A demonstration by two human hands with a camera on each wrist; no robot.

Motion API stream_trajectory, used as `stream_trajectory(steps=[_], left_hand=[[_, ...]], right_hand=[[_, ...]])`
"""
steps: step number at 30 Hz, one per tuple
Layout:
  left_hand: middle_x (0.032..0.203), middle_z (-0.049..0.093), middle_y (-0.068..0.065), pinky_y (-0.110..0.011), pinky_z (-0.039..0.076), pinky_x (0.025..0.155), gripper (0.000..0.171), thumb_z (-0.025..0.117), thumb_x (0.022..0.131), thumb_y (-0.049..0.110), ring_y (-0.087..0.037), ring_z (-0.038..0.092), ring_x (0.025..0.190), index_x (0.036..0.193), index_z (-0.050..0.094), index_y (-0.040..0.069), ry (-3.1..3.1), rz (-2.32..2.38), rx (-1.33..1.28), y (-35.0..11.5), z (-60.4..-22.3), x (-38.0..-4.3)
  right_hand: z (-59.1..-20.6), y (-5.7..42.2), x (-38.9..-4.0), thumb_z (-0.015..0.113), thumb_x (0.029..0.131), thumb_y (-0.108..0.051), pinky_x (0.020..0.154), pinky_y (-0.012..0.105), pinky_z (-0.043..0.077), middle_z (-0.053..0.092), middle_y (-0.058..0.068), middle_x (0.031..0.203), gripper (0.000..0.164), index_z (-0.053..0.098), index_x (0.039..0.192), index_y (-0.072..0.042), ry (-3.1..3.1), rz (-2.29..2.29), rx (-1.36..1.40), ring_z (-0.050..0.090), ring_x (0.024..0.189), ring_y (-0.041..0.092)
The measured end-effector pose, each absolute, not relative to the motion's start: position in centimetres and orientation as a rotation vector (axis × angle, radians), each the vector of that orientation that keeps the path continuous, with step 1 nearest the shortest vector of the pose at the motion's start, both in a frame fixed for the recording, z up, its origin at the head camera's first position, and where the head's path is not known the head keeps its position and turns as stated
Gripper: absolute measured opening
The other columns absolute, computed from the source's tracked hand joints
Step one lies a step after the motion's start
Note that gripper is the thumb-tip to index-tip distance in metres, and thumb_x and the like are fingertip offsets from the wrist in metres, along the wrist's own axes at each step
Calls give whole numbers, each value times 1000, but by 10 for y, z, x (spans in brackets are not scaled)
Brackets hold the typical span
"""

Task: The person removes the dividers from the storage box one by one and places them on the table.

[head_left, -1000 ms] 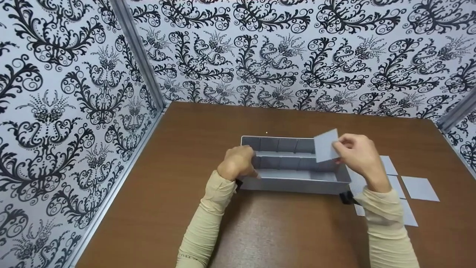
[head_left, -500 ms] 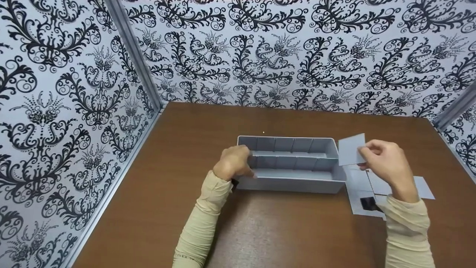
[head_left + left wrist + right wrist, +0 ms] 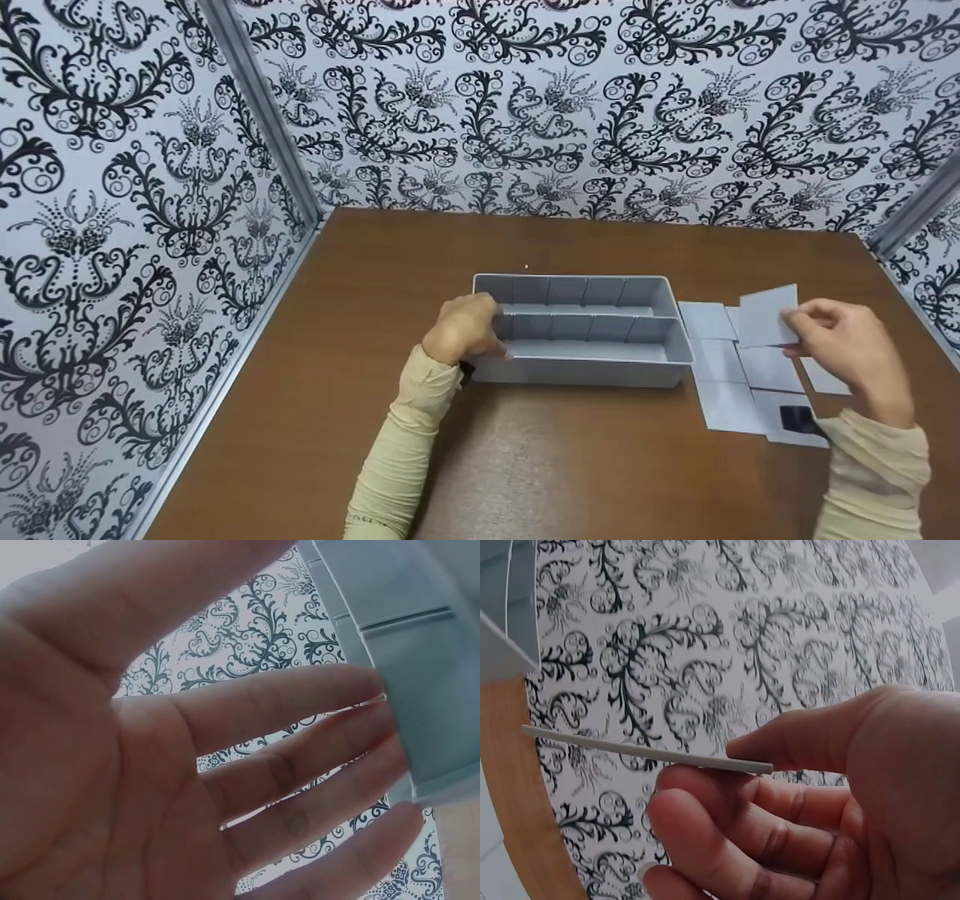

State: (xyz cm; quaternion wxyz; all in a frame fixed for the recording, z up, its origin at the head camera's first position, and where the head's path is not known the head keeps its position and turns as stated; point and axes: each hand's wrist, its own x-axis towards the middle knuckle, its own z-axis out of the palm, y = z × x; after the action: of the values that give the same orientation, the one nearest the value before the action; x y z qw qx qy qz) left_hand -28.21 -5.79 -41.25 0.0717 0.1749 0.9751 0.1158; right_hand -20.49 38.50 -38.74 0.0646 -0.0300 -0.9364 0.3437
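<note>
My left hand (image 3: 463,328) rests on the left end of a grey tray (image 3: 574,373). In the left wrist view its fingers (image 3: 285,705) are spread and nearly straight, with the tips at the tray's edge (image 3: 431,682). One lengthwise wall splits the tray into two long compartments with ribbed walls. On the right, my right hand (image 3: 847,341) pinches a thin square light grey panel (image 3: 766,316) between thumb and fingers, held upright at a tilt. Edge-on in the right wrist view, the panel (image 3: 630,750) looks thin and slightly bowed.
Several similar square panels (image 3: 731,405) lie flat in rows right of the tray, some under the raised hand. A brown wooden table (image 3: 570,457) carries everything. Patterned walls (image 3: 525,112) with metal corner posts (image 3: 266,112) stand at the back and left.
My right hand has moved right with the panel, from above the tray's right end to above the flat panels. My left hand keeps its place on the tray.
</note>
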Motion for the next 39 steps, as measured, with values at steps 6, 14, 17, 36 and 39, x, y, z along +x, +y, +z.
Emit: stream_trajectory(steps=[6, 14, 17, 36, 39], left_hand=[[101, 73, -5, -47, 52, 80, 52, 92, 63, 41, -26, 66, 92, 104, 77, 14, 2936, 343, 509, -60, -414, -281], [102, 72, -5, -47, 52, 82, 55, 92, 63, 42, -26, 66, 94, 106, 76, 13, 2929, 351, 513, -61, -411, -279], [100, 72, -4, -47, 52, 81, 54, 91, 64, 42, -26, 66, 94, 107, 75, 14, 2930, 343, 517, -62, -410, -279], [111, 72, -4, -47, 52, 85, 58, 91, 64, 42, -28, 67, 101, 113, 75, 16, 2930, 335, 539, -60, -414, -281], [108, 72, -4, -48, 53, 84, 56, 91, 64, 42, -28, 67, 100, 110, 75, 15, 2930, 339, 545, -60, -413, -281]], right_hand=[[-391, 396, -204, 52, 102, -34, 71, 21, 39, 75, 10, 100, 44, 63, 117, 5, -2844, 1076, -160, 71, 66, 5], [-394, 420, -197, 54, 101, -36, 66, 14, 39, 65, -28, 83, 45, 63, 115, 6, -2857, 1093, -151, 69, 68, 1], [-395, 429, -195, 55, 101, -35, 61, 17, 42, 62, -27, 79, 44, 62, 112, 7, -2852, 1113, -162, 69, 66, 2], [-427, 492, -178, 51, 99, 1, 50, 20, 54, 70, -9, 67, 38, 72, 77, -20, -2397, 1852, -111, 69, 53, 9], [-476, 546, -194, 56, 100, -6, 49, 22, 54, 71, -10, 68, 31, 73, 79, -21, -2434, 1775, -157, 69, 53, 11]])
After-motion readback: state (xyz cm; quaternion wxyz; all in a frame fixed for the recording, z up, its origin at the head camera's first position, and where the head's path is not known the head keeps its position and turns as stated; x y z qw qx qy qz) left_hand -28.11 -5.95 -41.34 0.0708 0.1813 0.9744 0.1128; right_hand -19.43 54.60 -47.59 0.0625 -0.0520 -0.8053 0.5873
